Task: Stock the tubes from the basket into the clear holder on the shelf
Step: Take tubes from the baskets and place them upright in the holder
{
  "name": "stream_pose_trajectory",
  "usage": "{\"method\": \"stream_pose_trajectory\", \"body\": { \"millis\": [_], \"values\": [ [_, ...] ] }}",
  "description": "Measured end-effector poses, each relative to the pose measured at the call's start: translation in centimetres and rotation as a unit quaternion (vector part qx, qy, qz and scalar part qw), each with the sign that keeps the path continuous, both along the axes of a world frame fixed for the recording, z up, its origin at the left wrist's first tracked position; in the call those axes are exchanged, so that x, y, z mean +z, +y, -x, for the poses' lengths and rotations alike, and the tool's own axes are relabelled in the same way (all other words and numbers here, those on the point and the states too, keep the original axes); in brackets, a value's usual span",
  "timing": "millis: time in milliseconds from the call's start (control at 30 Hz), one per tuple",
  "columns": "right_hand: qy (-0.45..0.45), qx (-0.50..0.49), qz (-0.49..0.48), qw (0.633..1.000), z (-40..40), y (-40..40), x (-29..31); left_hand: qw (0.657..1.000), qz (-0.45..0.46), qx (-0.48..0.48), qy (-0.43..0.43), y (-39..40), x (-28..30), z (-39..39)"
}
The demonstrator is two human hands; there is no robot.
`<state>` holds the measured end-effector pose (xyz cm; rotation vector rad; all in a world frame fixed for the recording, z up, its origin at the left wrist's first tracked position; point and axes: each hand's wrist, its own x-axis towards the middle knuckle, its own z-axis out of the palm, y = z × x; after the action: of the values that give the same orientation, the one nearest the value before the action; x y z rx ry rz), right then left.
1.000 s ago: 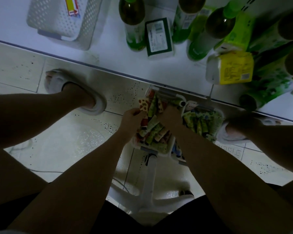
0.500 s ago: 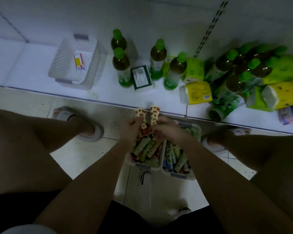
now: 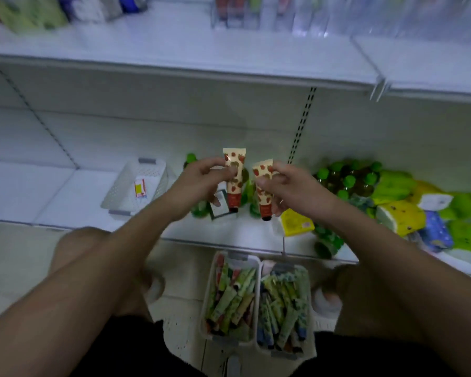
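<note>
Pinching one flat-crimped, strawberry-printed tube each, left hand [image 3: 201, 183] on left tube [image 3: 235, 178], right hand [image 3: 288, 189] on right tube [image 3: 264, 186], above two slatted plastic baskets [image 3: 230, 295].

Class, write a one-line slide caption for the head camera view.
Left hand and right hand each hold a strawberry-print tube above two baskets of tubes.

No text, label or number is sharp enough to read on any tube, bottle or pack

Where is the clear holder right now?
Head view: the clear plastic holder stands on the upper white shelf, top centre, above both raised hands.
</note>
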<state>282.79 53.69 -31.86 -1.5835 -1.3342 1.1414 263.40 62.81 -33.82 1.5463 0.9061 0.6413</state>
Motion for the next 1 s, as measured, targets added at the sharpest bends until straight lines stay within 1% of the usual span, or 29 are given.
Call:
{"method": "stream_pose_trajectory", "body": {
  "millis": [133, 200, 300, 433, 533, 700, 767, 900, 1000],
  "values": [
    [-0.003, 0.016, -0.056, 0.998, 0.1, -0.5, 5.9, 0.992, -0.075, -0.104, -0.016, 0.8, 7.9, 1.9],
    [-0.018, 0.036, -0.084, 0.996, 0.4, -0.4, 8.3, 0.985, -0.110, -0.127, -0.035, 0.8, 11.4, 2.3],
    [-0.047, 0.067, -0.132, 0.988, 1.0, 0.1, 11.6, 0.976, -0.170, -0.128, -0.037, 1.0, 15.8, 2.5],
    [-0.067, 0.100, -0.167, 0.979, 1.4, 1.1, 15.7, 0.970, -0.223, -0.085, -0.042, 2.0, 19.9, 2.4],
    [-0.097, 0.092, -0.188, 0.973, 1.0, 2.1, 18.8, 0.971, -0.226, -0.060, -0.047, 3.5, 21.7, 2.3],
    [-0.131, 0.066, -0.217, 0.965, 0.6, 4.3, 23.4, 0.978, -0.191, -0.048, -0.071, 6.3, 23.4, 2.3],
    [-0.147, 0.063, -0.222, 0.962, 0.6, 5.2, 24.9, 0.978, -0.189, -0.038, -0.084, 7.3, 23.8, 2.3],
    [-0.172, 0.067, -0.223, 0.957, 0.8, 7.2, 26.5, 0.974, -0.186, 0.004, -0.129, 9.3, 23.6, 1.8],
    [-0.214, 0.053, -0.226, 0.949, 1.0, 9.2, 26.8, 0.971, -0.170, 0.039, -0.163, 10.9, 23.1, 1.0]
  ]
}}
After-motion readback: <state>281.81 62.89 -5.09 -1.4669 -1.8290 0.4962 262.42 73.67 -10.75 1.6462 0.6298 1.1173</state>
